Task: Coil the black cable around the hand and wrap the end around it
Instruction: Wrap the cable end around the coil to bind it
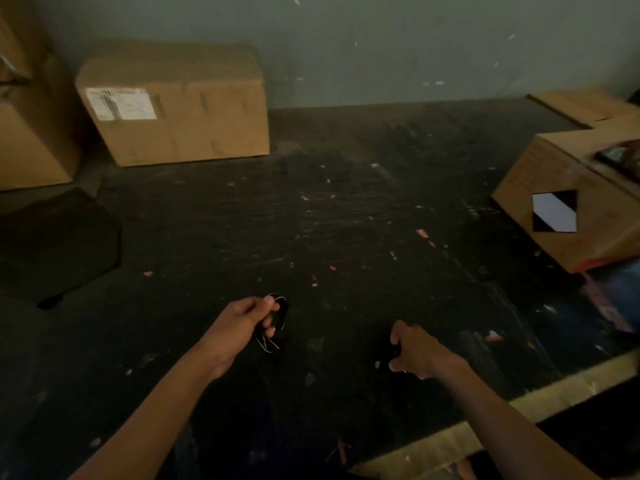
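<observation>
- The left hand (239, 327) pinches the thin black cable (277, 318), bunched in loops above the dark scuffed bench (346, 209), likely to keep them gathered.
- The right hand (414, 351) curls; whether it holds cable I cannot tell.

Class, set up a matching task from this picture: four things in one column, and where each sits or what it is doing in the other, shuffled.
Things:
1. black cable
2. right hand
3. labelled box
4. box with black-and-white diamond

Places or states:
A. far left, by the wall
B. right edge of the table
C. pinched in the left hand
D. fingers curled, low on the dark table

Pairs: 1-C, 2-D, 3-A, 4-B
</observation>
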The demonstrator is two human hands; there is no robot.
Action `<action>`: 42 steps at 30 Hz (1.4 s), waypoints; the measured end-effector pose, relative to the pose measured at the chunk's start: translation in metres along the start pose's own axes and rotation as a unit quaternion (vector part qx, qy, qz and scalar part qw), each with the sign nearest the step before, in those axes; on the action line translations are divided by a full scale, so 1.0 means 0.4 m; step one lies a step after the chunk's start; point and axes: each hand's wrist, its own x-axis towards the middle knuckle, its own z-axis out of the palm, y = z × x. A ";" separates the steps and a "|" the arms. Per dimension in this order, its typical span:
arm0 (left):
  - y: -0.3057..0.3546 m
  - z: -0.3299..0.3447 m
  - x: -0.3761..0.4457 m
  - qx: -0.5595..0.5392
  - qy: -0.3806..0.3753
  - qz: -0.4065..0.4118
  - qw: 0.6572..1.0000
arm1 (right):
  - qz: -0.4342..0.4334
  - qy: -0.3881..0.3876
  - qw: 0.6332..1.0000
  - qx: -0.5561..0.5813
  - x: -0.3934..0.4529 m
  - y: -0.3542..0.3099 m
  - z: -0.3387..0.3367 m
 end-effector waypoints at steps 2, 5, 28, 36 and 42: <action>-0.002 -0.005 0.008 0.023 0.000 -0.005 1.000 | -0.018 0.002 1.000 0.002 0.000 -0.003 0.000; 0.001 -0.011 0.007 0.068 0.013 -0.021 0.997 | -0.049 0.007 0.998 0.041 0.008 -0.023 0.004; 0.164 -0.120 -0.094 -0.029 0.080 0.081 0.993 | -0.487 0.185 0.835 0.178 -0.080 -0.521 -0.072; 0.167 -0.132 -0.096 -0.028 0.071 0.138 0.987 | -0.477 0.157 0.813 0.295 -0.084 -0.531 -0.093; 0.160 -0.132 -0.086 -0.035 0.092 0.139 0.985 | -0.518 0.215 0.794 0.233 -0.096 -0.528 -0.097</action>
